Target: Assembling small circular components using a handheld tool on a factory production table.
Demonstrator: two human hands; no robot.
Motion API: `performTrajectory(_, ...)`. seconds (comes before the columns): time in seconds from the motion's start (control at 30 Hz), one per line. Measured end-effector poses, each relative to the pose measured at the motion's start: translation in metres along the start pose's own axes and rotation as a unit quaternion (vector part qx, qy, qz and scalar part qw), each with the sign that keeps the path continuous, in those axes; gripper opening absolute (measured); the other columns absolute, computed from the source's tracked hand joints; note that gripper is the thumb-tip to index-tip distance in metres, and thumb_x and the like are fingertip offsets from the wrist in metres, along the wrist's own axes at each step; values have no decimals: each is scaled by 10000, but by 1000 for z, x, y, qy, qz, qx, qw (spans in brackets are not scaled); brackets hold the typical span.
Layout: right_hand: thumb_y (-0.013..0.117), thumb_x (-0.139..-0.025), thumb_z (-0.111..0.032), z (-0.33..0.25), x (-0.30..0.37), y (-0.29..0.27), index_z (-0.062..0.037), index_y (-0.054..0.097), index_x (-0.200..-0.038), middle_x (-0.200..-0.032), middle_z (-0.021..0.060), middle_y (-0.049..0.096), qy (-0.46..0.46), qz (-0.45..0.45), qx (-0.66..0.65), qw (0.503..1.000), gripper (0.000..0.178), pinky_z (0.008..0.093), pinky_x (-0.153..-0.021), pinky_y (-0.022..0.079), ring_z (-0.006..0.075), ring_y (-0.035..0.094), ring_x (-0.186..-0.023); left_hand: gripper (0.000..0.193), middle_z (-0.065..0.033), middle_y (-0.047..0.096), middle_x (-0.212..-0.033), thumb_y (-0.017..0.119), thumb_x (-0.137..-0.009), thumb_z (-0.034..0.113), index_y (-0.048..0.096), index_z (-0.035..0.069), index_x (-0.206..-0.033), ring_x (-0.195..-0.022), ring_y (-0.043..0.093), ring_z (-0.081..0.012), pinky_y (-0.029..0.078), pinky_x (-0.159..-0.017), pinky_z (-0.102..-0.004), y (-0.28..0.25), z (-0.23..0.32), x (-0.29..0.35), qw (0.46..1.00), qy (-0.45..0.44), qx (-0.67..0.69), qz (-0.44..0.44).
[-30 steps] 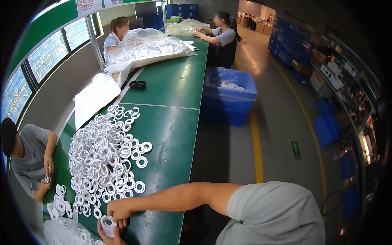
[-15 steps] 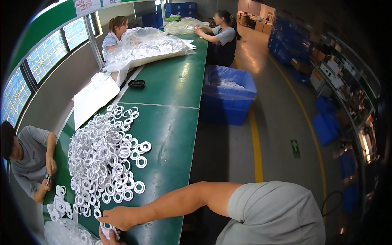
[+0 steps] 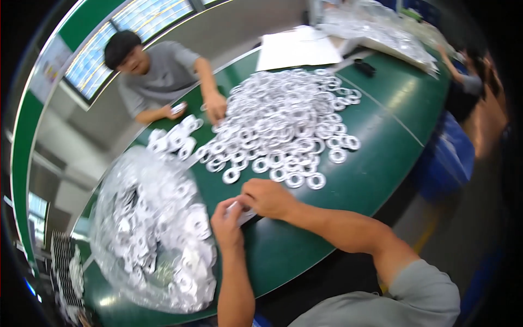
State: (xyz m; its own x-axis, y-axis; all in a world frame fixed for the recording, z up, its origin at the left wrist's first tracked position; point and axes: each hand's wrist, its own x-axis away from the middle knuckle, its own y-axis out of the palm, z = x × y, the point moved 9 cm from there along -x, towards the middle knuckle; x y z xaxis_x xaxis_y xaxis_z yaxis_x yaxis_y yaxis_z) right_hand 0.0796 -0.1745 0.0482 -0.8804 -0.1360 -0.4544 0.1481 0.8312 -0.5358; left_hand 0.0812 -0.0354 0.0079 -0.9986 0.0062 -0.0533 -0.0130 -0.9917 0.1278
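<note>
Lying inside the clear plastic bag (image 3: 111, 185) are white parts (image 3: 195, 222).

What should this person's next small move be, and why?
Probably steady the white plastic part with the left hand and press with the right hand: both hands meet at that part, apart from the pile of white rings.

Green tabletop (image 3: 376, 131) smooth, glossy; rings (image 3: 283, 109) smooth, white, plastic-looking; bag (image 3: 111, 218) clear, crinkled, shiny plastic film; sheet (image 3: 297, 50) matt, paper-like; sleeve (image 3: 425, 288) matt grey cloth.
</note>
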Motion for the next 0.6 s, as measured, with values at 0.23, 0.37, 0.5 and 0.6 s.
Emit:
performTrajectory(0.23, 608, -862, -178, -17, -3, 15, -39, 506, -777, -767, 145, 554, -14, -23, -82, 996, 192, 449, -622, 438, 362, 563, -729, 127, -56, 663, -803, 675, -848, 82, 661, -16, -929, -730, 607, -111, 463, -692, -229, -14, 2, 11, 995, -2, 101, 24)
performTrajectory(0.37, 576, -876, -170, -23, -8, 22, -34, 490, -769, -746, 184, 525, -19, 1, -64, 998, 193, 475, -618, 409, 416, 527, -733, 134, -66, 662, -793, 650, -829, 82, 670, -21, -913, -739, 606, -122, 470, -694, -244, -26, 2, 5, 997, 11, 74, 26)
performTrajectory(0.5, 614, -881, -170, -16, -8, 4, -17, 582, -784, -650, 124, 544, -2, -46, -68, 997, 184, 365, -551, 402, 240, 522, -583, 150, -67, 659, -801, 645, -831, 92, 661, -31, -915, -726, 600, -111, 474, -679, -244, -10, 15, 0, 998, 48, -15, -43)
performTrajectory(0.6, 586, -914, -153, -9, -6, 8, 2, 642, -871, -666, 73, 628, 107, -179, -137, 968, 170, 268, -492, 462, 128, 591, -539, 157, -62, 660, -835, 645, -843, 95, 645, -23, -947, -734, 607, -122, 481, -717, -243, -11, 6, -1, 997, 5, 39, -67)
